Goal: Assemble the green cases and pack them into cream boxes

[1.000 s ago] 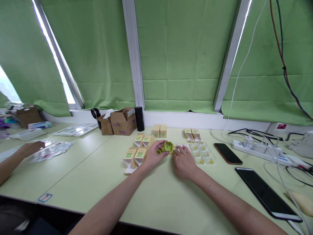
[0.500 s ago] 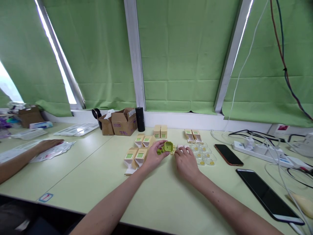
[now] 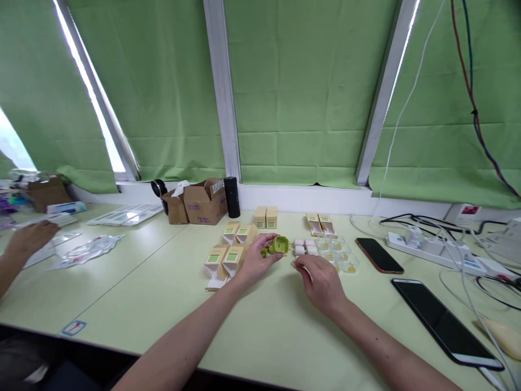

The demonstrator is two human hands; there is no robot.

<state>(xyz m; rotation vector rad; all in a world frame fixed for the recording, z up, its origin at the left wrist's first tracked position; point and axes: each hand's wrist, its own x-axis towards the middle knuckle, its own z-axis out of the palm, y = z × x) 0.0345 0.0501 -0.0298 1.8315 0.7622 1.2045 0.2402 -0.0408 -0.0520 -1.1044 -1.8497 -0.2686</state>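
Note:
My left hand (image 3: 255, 262) is closed around a small olive-green plastic case (image 3: 278, 245), held just above the table in the middle. My right hand (image 3: 321, 281) hovers to its right with fingers curled in a pinch; whether it holds anything is too small to make out. Just beyond that hand lie a few small white pieces (image 3: 304, 246) and several clear blister trays with yellow dots (image 3: 340, 256). Tan cartons with green labels (image 3: 230, 251) stand and lie to the left of my left hand.
Two phones (image 3: 379, 255) (image 3: 443, 320) lie at the right, with a power strip (image 3: 431, 248) and cables behind. Cardboard boxes (image 3: 205, 202) and a black cylinder (image 3: 232, 197) stand by the window sill. Another person's hand (image 3: 30, 237) rests on plastic packets (image 3: 87, 250) at far left.
My right hand has drawn back toward me from the white pieces, now uncovered. The other person's hand at far left has moved further left. My left hand keeps the green case in place.

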